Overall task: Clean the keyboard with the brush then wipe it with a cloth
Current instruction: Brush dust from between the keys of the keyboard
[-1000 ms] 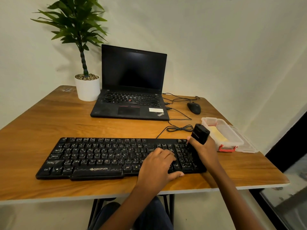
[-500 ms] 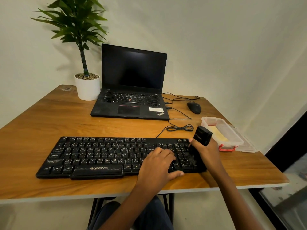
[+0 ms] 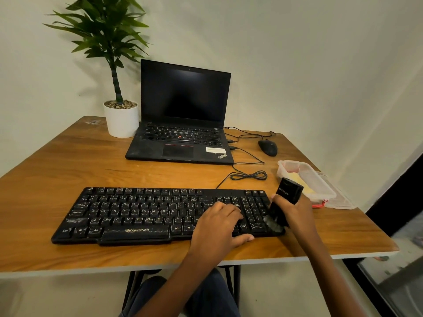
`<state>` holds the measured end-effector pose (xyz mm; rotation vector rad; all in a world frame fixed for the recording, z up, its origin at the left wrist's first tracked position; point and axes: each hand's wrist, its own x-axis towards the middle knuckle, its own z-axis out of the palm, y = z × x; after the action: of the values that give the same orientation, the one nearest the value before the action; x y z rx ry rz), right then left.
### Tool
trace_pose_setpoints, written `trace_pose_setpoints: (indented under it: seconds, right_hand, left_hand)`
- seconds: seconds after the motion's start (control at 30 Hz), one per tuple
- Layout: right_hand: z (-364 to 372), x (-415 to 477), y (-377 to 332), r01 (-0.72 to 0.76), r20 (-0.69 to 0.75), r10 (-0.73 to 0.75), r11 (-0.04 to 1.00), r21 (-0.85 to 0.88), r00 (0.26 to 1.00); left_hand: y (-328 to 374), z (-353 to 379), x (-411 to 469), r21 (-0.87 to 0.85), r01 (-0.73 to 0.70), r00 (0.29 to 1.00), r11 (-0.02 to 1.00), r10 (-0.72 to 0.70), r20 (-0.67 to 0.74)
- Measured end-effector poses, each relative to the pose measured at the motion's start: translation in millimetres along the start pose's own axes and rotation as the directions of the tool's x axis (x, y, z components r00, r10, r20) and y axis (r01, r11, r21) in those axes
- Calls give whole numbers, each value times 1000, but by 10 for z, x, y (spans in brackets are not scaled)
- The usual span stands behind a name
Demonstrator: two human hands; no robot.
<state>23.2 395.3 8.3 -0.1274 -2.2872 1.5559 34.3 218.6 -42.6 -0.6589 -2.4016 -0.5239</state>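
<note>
Cable point(image 3: 249, 175) coils behind keyboard point(image 3: 135, 235) near a box point(image 3: 320, 187); right hand point(image 3: 296, 212) grips brush point(image 3: 287, 196), left hand point(image 3: 217, 225) rests open on keys point(image 3: 142, 211).

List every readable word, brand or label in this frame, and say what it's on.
"ZEBRONICS": keyboard, front edge.
"ThinkPad": laptop, palm rest.
"Ctrl", "Alt", single letters: keyboard keys.
Too small to read: the logo on the brush and the white sticker on the laptop.
</note>
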Motion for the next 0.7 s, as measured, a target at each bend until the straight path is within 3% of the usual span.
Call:
trace_pose_setpoints:
  seconds: [0.2,0.37,0.6,0.7]
  right_hand:
    - [138,-38,-31,103,-67,-120,972,-209,991]
    - [-22,-159,44,31,8,-30,999,-44,1000]
    - [16,-130,-1,33,-146,-52,991,-128,988]
    - [33,-186,20,-11,-132,8,1000,-23,991]
  left_hand:
    - [1,0,-2,3,-5,1000,1000,5,0]
    - [0,3,-1,2,-6,1000,1000,6,-1]
    - [0,-6,-4,-6,-7,1000,1000,7,7]
    - [0,-1,-7,-7,-4,1000,1000,4,6]
